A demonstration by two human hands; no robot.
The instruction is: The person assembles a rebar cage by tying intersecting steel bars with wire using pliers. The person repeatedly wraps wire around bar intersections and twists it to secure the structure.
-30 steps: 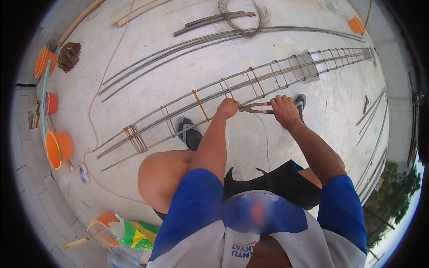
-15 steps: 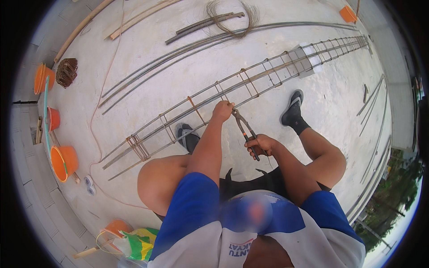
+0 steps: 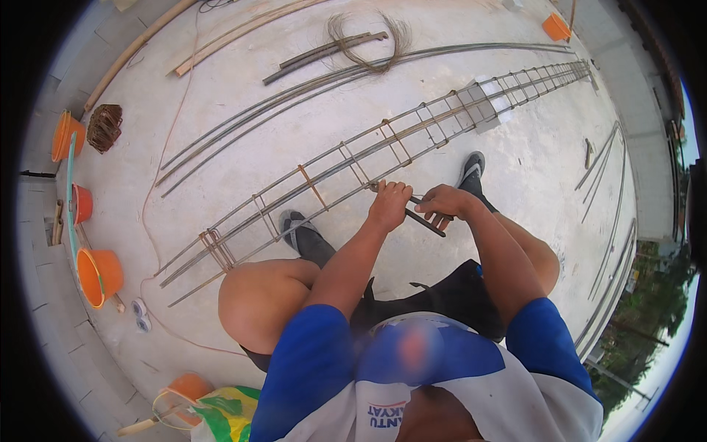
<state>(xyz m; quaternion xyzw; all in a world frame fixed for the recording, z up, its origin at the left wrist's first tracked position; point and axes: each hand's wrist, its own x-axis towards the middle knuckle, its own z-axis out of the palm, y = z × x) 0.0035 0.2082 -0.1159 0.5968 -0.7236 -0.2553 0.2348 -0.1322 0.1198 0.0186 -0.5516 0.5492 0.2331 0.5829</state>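
Presently, on a clock face centred on the view, a steel rebar cage [image 3: 346, 163] lies across the concrete floor [image 3: 191, 247], from between 8 and 9 o'clock to 2 o'clock. The left hand [image 3: 390, 206], near the centre towards 2 o'clock, sits at the cage's near bar, fingers bent over the upper part of the pliers [image 3: 427, 225]; I cannot tell what it pinches. The dark handles slant towards 4 o'clock. The right hand [image 3: 447, 200], nearer 3 o'clock, pinches a handle between thumb and curled fingers. A wire coil [image 3: 401, 44] lies at 12 o'clock, and an orange bucket [image 3: 110, 274] between 8 and 9.
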